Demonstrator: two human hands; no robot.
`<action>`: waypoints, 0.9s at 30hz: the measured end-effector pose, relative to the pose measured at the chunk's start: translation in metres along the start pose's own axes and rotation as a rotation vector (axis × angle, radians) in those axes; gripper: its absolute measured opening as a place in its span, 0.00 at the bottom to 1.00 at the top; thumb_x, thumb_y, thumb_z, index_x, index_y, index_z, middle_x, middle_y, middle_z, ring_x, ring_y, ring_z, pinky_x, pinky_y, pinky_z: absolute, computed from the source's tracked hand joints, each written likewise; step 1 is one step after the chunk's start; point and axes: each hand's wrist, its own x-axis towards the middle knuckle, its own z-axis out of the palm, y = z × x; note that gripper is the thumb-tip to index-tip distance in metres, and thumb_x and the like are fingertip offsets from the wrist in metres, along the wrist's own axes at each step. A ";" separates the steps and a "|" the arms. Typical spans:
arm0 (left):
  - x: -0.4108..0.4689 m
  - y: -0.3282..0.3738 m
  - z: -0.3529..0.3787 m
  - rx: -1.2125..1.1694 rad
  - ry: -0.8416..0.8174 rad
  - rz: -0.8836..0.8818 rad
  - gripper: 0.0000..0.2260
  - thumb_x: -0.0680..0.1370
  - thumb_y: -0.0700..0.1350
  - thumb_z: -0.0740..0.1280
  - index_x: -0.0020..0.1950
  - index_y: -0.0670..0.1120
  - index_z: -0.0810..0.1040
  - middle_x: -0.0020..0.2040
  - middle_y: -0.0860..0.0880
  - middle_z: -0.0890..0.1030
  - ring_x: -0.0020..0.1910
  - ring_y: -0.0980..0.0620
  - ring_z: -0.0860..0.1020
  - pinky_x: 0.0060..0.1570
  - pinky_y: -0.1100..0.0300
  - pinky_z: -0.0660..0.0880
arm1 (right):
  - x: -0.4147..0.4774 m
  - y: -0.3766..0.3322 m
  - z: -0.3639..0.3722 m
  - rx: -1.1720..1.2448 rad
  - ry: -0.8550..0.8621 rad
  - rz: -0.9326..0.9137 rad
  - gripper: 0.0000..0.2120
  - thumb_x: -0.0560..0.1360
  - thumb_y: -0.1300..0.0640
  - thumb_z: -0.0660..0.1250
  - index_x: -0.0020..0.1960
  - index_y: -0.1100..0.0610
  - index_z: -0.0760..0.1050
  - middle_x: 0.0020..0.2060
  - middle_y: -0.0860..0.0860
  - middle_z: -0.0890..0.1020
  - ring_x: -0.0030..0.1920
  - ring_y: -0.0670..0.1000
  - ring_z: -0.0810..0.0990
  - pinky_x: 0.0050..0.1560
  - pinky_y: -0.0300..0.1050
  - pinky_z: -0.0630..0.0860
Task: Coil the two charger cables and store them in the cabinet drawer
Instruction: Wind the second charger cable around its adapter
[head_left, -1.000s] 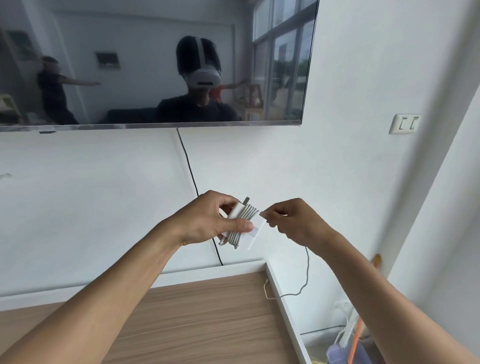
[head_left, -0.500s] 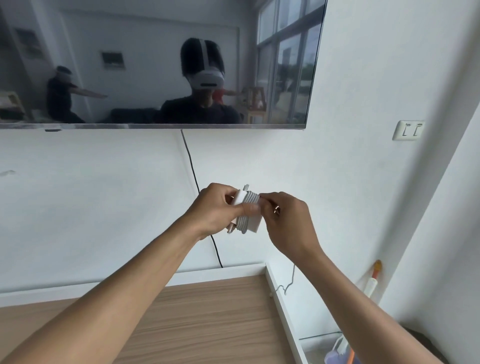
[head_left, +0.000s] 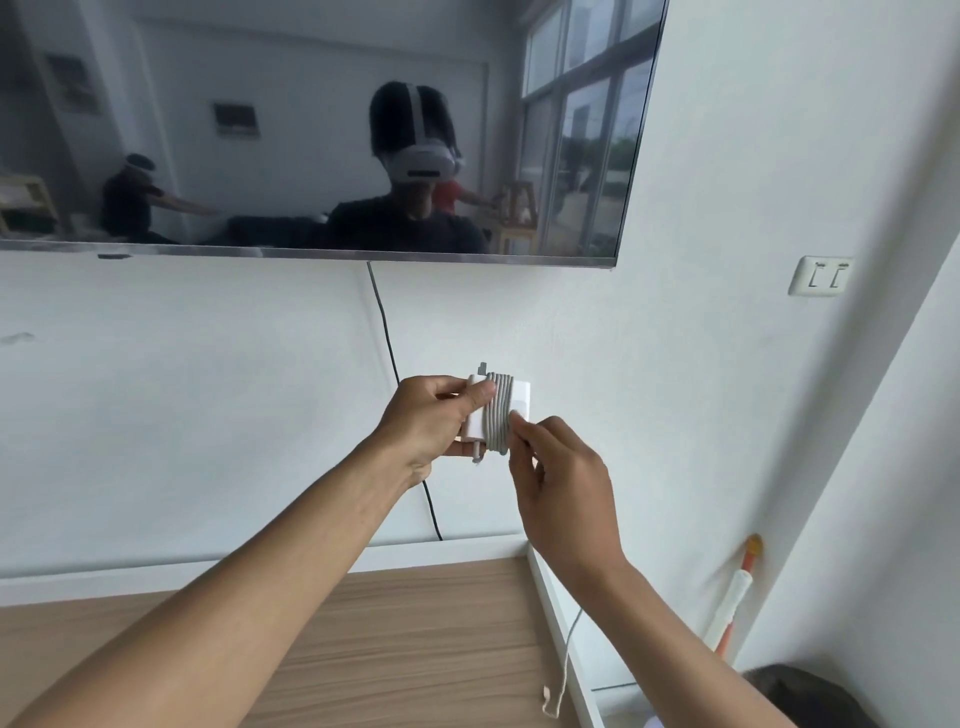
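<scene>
The cable (head_left: 497, 411) is wound in tight turns round a white charger (head_left: 521, 400), held at the centre of the frame in front of the wall (head_left: 727, 364); its free tail (head_left: 565, 656) is seen hanging low, right of centre, past the edge of the wooden cabinet top (head_left: 405, 639), ending in a small plug. Nearest the camera, both forearms are stretched forward and upward from the bottom corners, meeting at the charger. The charger's left end is clamped by the left hand (head_left: 431, 423), thumb laid across the front, fingers behind. The right hand (head_left: 563, 483) is closed in a pinch on the strand just at the lower right of the coil, wrist bent, knuckles toward the camera. The coiling of one cable is judged to be the step in hand, well advanced but unfinished, since slack remains below. The next move is judged to call for another turn laid snugly beside the last, with tension kept so that the windings are not loosened. No drawer and no second cable can be made out. Farther off, a screen (head_left: 311, 130) fills the upper left, a black cord (head_left: 387, 338) dropping from it.
</scene>
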 end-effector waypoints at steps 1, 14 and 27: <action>0.001 0.000 -0.001 -0.016 -0.014 -0.011 0.09 0.76 0.44 0.71 0.51 0.39 0.82 0.39 0.45 0.82 0.31 0.49 0.82 0.36 0.52 0.82 | -0.002 0.000 0.000 -0.023 0.003 -0.014 0.13 0.76 0.59 0.61 0.58 0.55 0.79 0.36 0.47 0.75 0.26 0.48 0.66 0.24 0.46 0.72; -0.004 0.005 -0.003 -0.057 -0.125 0.001 0.12 0.72 0.42 0.74 0.53 0.38 0.81 0.44 0.42 0.84 0.40 0.44 0.83 0.36 0.57 0.78 | 0.003 0.000 -0.007 -0.135 0.018 -0.176 0.15 0.78 0.57 0.59 0.61 0.54 0.78 0.35 0.48 0.73 0.25 0.50 0.65 0.20 0.43 0.67; -0.007 0.006 -0.006 -0.153 -0.220 0.059 0.08 0.75 0.40 0.70 0.52 0.39 0.81 0.40 0.45 0.83 0.36 0.50 0.81 0.34 0.57 0.77 | -0.001 0.010 -0.015 0.595 -0.113 0.307 0.05 0.76 0.56 0.69 0.41 0.53 0.78 0.21 0.44 0.71 0.24 0.45 0.58 0.26 0.34 0.59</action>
